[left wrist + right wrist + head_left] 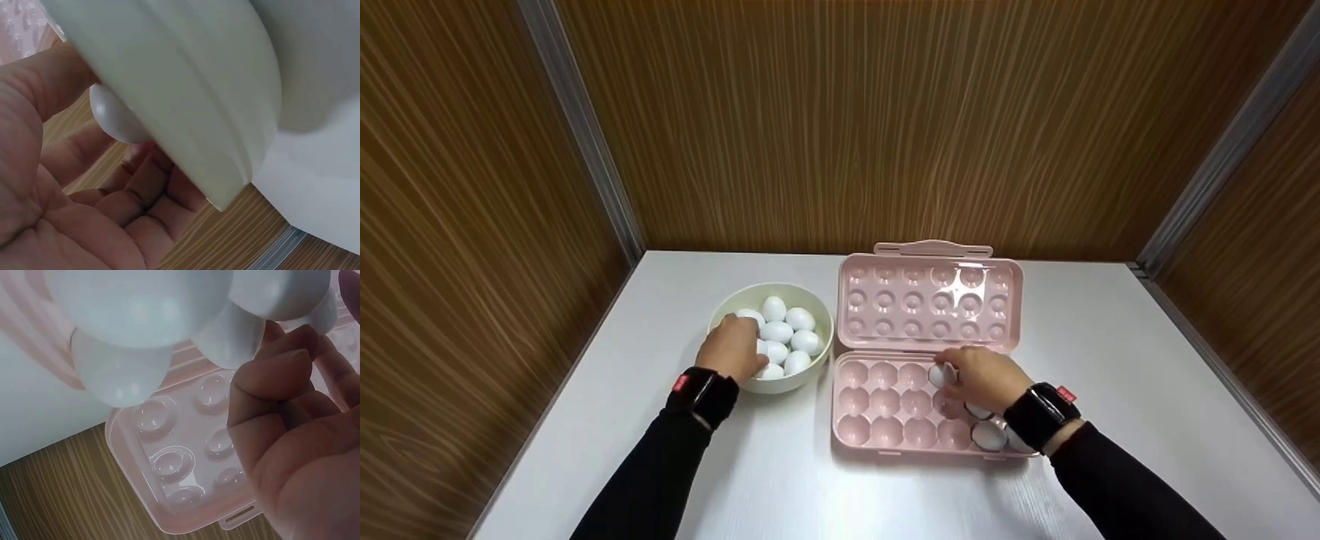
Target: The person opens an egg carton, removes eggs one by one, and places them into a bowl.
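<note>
probably staged recording booth: white table [1110, 360] boxed in by wood-grain panel walls [840, 120], metal corner strips [577, 127].

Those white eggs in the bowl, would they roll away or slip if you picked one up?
The eggs look smooth and glossy, so probably a little slippery. Being rounded, one would likely roll on the flat table; the bowl and the tray's cups keep them put. The left hand grips one with curled fingers.
</note>
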Motion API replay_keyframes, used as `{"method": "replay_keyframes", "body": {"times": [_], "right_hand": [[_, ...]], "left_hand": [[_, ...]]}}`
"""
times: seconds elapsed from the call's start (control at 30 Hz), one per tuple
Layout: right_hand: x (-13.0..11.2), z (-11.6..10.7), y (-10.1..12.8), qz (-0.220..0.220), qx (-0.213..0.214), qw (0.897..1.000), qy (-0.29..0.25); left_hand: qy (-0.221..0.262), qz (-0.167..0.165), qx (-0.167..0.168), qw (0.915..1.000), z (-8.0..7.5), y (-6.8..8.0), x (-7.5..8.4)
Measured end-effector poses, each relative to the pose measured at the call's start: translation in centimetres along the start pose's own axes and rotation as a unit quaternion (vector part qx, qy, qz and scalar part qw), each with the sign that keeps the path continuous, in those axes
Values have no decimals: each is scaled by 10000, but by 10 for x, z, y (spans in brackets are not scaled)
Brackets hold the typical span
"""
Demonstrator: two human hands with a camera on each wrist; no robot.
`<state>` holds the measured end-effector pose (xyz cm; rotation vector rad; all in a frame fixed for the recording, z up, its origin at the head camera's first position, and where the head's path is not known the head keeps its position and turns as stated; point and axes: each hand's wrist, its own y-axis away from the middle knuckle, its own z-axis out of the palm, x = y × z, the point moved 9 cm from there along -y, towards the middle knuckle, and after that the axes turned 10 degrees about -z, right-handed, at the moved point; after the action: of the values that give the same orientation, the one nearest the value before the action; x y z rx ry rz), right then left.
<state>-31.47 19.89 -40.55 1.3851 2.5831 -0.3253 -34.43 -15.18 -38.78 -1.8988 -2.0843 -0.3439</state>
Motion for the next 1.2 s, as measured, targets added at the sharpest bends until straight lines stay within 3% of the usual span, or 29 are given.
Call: {"method": "replay_keyframes", "body": {"times": [0.33,0.6,0.7,0.8,0.9,0.97,1.03,1.1,1.2], "right_hand": [[-7,8,-6,269,-296,9992,19],[-10,5,-3,222,-147,9996,-117],[-12,-1,1,233,15,9988,-438],[-21,-9,3,221,183,9917,-1254],[-40,-15,2,-76,287,9737,-2257],[-54,-17,0,-326,295,9619,-2698],[-66,-17,0,-490,291,9509,-3042],[-75,-16,1,-536,289,9461,-3181],[-83,-14,3,-611,296,9410,-3316]], "left_hand": [[-507,88,107,9986,-2,2,10],[-1350,476,674,9874,1,18,32],[-894,834,889,9885,-5,32,54],[69,1427,600,9879,-7,54,87],[761,2175,73,9731,-2,83,124],[855,2737,-7,9580,2,102,144],[805,3277,262,9410,3,117,157],[702,3648,675,9260,3,128,165],[694,3813,1009,9163,4,134,166]]}}
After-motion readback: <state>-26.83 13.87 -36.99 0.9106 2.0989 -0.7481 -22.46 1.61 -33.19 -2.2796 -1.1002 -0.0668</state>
